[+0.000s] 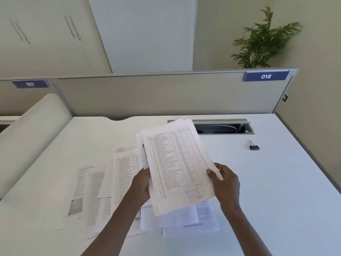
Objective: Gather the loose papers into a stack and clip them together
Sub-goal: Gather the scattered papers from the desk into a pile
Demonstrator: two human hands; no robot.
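A loose bundle of papers (175,163) is held up above the white desk (276,191), its top sheet a printed table. My left hand (142,187) grips the bundle's left edge and my right hand (226,182) grips its right edge. The sheets in the bundle are fanned and uneven. More printed pages (92,196) lie spread flat on the desk to the left, partly overlapping. Another sheet (199,224) with small print lies under the bundle near me. A black binder clip (254,146) lies alone on the desk at the far right.
A cable slot (221,128) with an open lid is set into the desk's far side. A beige partition (166,95) labelled 018 rises behind the desk. A white divider (33,137) borders the left side. A green plant (262,41) stands behind the partition.
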